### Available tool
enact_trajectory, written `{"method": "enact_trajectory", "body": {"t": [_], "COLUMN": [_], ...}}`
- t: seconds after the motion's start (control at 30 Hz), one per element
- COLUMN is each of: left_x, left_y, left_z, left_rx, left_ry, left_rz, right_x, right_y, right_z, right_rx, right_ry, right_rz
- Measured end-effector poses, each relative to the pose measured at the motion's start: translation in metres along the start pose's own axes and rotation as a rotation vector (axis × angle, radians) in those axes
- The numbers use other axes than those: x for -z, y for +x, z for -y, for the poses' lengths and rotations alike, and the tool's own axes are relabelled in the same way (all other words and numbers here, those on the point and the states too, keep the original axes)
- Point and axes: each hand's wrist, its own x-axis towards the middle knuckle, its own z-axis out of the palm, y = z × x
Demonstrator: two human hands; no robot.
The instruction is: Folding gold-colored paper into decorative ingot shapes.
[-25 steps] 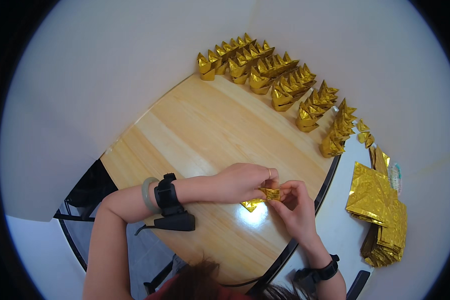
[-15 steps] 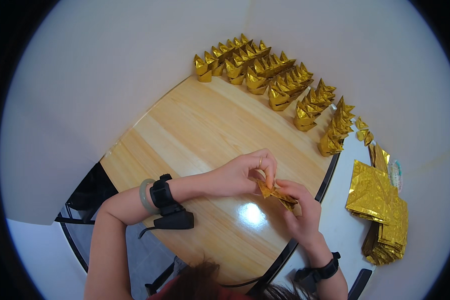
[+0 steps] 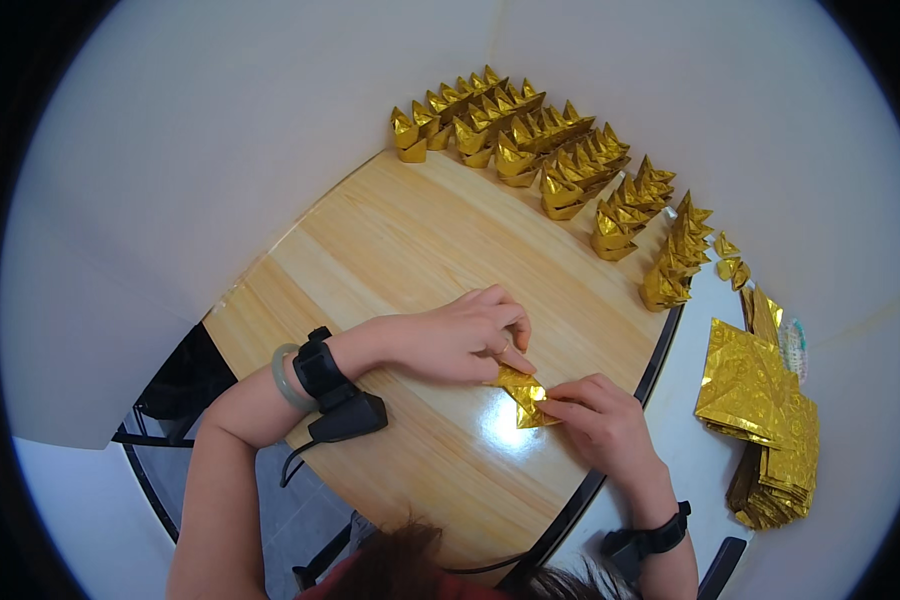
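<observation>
A small folded piece of gold foil paper [image 3: 526, 400] lies low over the wooden table, between my two hands. My left hand [image 3: 460, 335] bends over its upper left end, index finger pressing on the foil; the thumb is hidden beneath the hand. At the right edge, my right hand [image 3: 605, 425] pinches the paper between thumb and fingers. Several rows of folded gold paper ingots [image 3: 562, 195], nested one into another, stand along the far side of the table.
To the right, a stack of gold foil sheets [image 3: 745, 385] lies on a white surface, beside a clear plastic item [image 3: 794, 345]. A few small gold folded pieces [image 3: 727, 245] sit farther back. The wooden table [image 3: 370, 240] has a dark edge strip on its right; pale walls enclose it.
The paper has come down and left toward the table, turned so a broader shiny face shows. My left hand shifted left, its index finger now extended onto the foil; my right hand moved slightly lower.
</observation>
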Motion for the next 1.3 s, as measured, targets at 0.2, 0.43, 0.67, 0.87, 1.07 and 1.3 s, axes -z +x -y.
{"method": "enact_trajectory", "body": {"t": [0.2,0.43,0.67,0.87,1.07,1.3], "left_x": [0.0,-0.006,-0.005,-0.008,-0.006,-0.007], "left_y": [0.001,0.001,0.001,0.0,0.001,0.001], "left_z": [-0.006,-0.007,-0.012,-0.003,-0.002,-0.001], "left_rx": [-0.001,-0.066,0.012,0.0,0.013,0.026], "left_ry": [0.021,-0.036,0.0,-0.038,-0.068,-0.106], "left_rz": [-0.035,0.007,0.018,0.02,0.037,0.029], "right_x": [0.007,0.008,-0.001,-0.01,-0.008,-0.011], "right_y": [-0.003,-0.008,0.0,0.005,0.005,0.006], "right_z": [-0.003,-0.004,0.018,0.016,0.017,0.021], "right_rx": [-0.038,-0.196,-0.428,-0.058,-0.02,-0.036], "right_ry": [-0.031,0.03,0.336,-0.102,-0.129,-0.095], "right_rz": [0.01,0.022,-0.116,-0.117,-0.107,-0.099]}}
